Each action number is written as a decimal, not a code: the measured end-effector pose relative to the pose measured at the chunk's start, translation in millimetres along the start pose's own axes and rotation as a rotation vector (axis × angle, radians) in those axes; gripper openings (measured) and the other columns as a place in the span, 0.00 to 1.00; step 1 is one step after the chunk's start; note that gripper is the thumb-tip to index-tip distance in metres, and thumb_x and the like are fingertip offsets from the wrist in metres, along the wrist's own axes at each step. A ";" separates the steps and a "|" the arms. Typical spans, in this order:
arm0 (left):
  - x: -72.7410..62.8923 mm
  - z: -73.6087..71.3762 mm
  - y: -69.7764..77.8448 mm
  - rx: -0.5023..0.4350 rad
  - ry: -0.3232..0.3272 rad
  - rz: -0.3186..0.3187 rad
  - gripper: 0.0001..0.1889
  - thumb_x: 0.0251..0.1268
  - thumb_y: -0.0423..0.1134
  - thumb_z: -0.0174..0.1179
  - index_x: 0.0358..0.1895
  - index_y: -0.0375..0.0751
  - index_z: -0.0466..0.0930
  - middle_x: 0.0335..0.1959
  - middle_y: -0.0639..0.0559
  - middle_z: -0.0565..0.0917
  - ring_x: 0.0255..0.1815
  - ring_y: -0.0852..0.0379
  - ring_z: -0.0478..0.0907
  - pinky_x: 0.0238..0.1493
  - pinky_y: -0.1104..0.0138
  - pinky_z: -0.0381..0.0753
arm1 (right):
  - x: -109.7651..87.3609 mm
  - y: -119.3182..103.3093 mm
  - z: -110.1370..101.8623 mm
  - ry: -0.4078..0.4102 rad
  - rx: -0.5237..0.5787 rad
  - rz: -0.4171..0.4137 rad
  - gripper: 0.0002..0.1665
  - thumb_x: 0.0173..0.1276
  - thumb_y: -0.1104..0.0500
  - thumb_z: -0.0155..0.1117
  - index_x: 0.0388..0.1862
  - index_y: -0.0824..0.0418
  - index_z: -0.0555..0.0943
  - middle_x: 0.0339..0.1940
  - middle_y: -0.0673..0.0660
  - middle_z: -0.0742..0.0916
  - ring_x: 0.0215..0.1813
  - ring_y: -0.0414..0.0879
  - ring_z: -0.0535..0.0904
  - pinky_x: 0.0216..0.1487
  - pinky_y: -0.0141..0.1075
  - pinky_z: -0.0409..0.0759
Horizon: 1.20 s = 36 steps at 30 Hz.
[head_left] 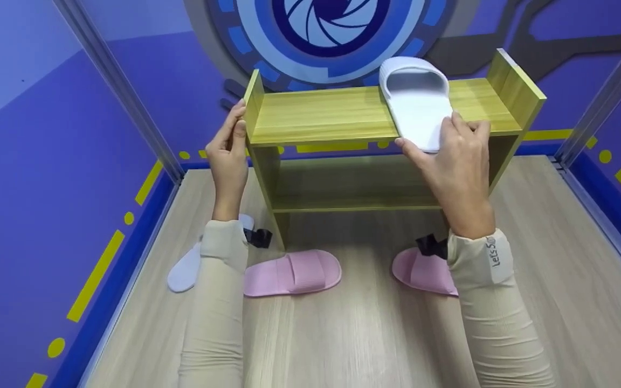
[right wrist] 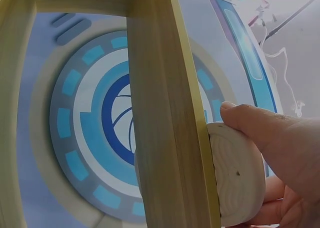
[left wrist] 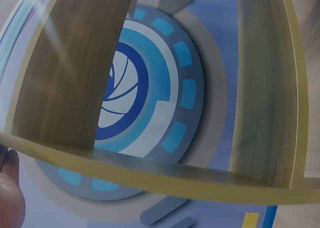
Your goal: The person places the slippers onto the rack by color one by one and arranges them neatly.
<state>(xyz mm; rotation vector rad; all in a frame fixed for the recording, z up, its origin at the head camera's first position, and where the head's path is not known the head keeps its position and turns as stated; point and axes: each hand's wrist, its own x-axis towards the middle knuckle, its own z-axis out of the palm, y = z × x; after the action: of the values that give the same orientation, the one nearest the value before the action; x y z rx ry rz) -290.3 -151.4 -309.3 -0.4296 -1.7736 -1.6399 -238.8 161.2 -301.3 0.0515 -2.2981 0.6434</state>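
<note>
A white slipper [head_left: 422,121] lies on the top board of a wooden shoe rack [head_left: 321,113], right of its middle. Its toe points to the back wall and its heel juts over the front edge. My right hand [head_left: 460,161] pinches the heel between thumb and fingers. In the right wrist view the slipper's ridged sole [right wrist: 236,178] shows at the board's edge, the thumb along one side. My left hand [head_left: 228,148] grips the rack's raised left end panel [head_left: 254,102], thumb in front. The left wrist view shows only part of this hand beside the board's edge.
On the floor, a pink slipper [head_left: 294,274] sits before the rack's left leg; another pink slipper [head_left: 423,272] is partly behind the right sleeve. Something white and slipper-like [head_left: 184,274] lies left, partly covered by the left sleeve. Blue patterned walls [head_left: 25,178] enclose the space.
</note>
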 end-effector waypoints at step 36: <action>-22.2 -85.7 -55.5 0.501 -0.498 -0.177 0.40 0.64 0.52 0.61 0.76 0.65 0.49 0.79 0.58 0.50 0.79 0.51 0.46 0.75 0.44 0.50 | 10.7 31.2 -48.8 0.151 0.228 -0.199 0.23 0.64 0.60 0.66 0.57 0.66 0.80 0.59 0.62 0.82 0.56 0.63 0.75 0.61 0.50 0.72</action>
<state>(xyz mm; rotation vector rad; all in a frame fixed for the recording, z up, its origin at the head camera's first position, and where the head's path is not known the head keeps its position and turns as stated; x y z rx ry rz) -288.8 -238.4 -367.1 -0.4805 -2.5681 -1.1889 -221.8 212.7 -278.3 0.3250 -2.0348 0.7745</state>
